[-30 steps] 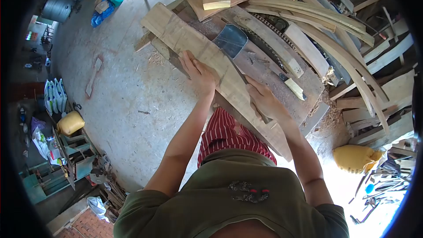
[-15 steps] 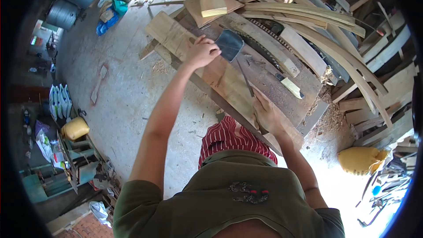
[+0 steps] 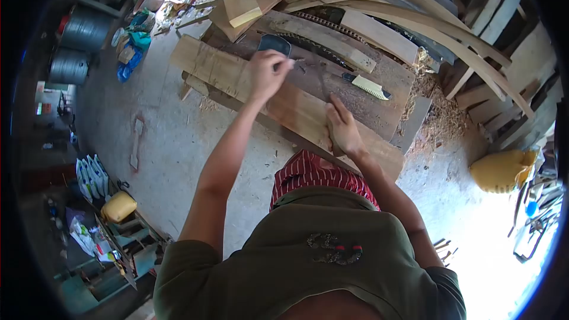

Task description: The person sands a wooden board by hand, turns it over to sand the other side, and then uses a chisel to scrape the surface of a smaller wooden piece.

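Observation:
A long pale plank (image 3: pixel 302 105) lies slantwise along the near side of the wooden workbench (image 3: pixel 388 104). My right hand (image 3: pixel 345 130) spans the plank, fingers at its far edge and thumb toward its near edge. Over the plank's middle, my left hand (image 3: pixel 269 76) is closed with curled fingers, slightly blurred; I cannot tell what is pinched there. Just beyond it, partly covered by the hand, is a dark, square, flat piece (image 3: pixel 275 44). A thin dark rod (image 3: pixel 324 78) lies between both hands, smeared. To the right rests a cream-coloured brush (image 3: pixel 368 86) with a dark handle.
Curved wooden pieces (image 3: pixel 379 12) are heaped at the bench's far side, near a yellow-edged block (image 3: pixel 242 7). Wood shavings (image 3: pixel 453 104) cover the floor at right, by a yellow container (image 3: pixel 502 170). Metal drums (image 3: pixel 89 29) stand far left.
The view has shifted and turned slightly. My left hand has moved along the plank toward my right hand and now overlaps the dark square piece. My right hand stays on the plank.

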Action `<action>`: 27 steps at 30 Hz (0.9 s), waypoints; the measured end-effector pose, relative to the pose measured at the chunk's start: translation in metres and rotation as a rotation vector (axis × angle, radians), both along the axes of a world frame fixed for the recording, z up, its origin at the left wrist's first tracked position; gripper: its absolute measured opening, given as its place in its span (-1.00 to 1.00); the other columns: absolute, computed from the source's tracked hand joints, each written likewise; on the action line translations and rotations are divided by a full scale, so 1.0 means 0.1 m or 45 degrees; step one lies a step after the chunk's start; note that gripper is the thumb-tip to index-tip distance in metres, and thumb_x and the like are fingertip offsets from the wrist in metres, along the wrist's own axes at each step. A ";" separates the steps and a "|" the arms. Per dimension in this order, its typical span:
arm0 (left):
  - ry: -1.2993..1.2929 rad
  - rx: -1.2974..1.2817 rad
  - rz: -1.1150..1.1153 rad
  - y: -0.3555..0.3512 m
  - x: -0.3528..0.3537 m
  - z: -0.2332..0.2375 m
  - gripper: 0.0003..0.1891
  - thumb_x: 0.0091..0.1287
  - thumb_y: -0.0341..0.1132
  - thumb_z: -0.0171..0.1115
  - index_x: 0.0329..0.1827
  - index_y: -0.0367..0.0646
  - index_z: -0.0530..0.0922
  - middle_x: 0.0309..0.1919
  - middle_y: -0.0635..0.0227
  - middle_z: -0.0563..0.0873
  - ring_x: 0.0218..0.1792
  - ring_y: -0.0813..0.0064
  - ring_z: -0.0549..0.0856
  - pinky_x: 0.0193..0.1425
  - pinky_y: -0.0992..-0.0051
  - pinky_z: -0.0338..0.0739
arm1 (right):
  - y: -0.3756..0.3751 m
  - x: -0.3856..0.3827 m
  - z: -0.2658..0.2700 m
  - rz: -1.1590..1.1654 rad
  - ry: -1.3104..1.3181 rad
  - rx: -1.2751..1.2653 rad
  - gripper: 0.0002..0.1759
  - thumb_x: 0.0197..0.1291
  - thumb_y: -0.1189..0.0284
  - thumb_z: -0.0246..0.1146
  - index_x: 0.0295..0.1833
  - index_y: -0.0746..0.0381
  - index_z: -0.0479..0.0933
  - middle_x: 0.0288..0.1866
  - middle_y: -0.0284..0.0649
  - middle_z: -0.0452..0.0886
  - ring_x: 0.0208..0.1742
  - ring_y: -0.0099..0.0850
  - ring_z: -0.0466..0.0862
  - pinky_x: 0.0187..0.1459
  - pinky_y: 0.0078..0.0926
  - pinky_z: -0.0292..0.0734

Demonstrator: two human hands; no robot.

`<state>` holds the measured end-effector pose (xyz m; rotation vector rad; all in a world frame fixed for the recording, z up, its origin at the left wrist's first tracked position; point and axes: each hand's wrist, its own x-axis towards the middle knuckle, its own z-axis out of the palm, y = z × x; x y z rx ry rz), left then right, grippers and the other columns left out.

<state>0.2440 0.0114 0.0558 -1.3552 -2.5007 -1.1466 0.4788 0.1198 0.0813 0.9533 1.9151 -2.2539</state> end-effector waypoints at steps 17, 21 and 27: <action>-0.359 -0.713 -0.542 0.83 2.31 0.23 -0.54 0.50 0.06 -0.06 -0.43 0.01 0.64 -0.67 0.39 0.57 -0.52 0.29 0.64 -0.18 0.20 0.56 | 0.77 1.40 0.21 0.670 0.162 1.270 -0.85 0.34 0.43 0.17 -0.12 0.31 0.53 -0.32 0.16 0.62 -0.34 0.18 0.65 -0.33 0.07 0.55; -0.217 -0.368 -0.324 0.90 2.35 0.07 -0.44 0.47 0.17 -0.13 -0.58 0.03 0.55 -0.72 0.35 0.55 -0.66 0.26 0.54 -0.36 0.23 0.50 | 0.80 1.22 0.40 0.813 0.010 1.352 -0.85 0.37 0.44 0.13 -0.14 0.30 0.54 -0.28 0.17 0.64 -0.32 0.18 0.65 -0.30 0.09 0.56; -0.515 -0.446 0.013 0.67 1.42 0.04 -0.33 0.41 0.27 -0.31 -0.66 0.04 0.53 -0.75 0.36 0.54 -0.69 0.24 0.52 -0.37 0.19 0.44 | 0.57 0.26 0.08 0.817 0.062 1.359 -0.70 0.42 0.30 0.08 -0.25 0.32 0.51 -0.44 0.16 0.62 -0.38 0.16 0.65 -0.37 0.09 0.55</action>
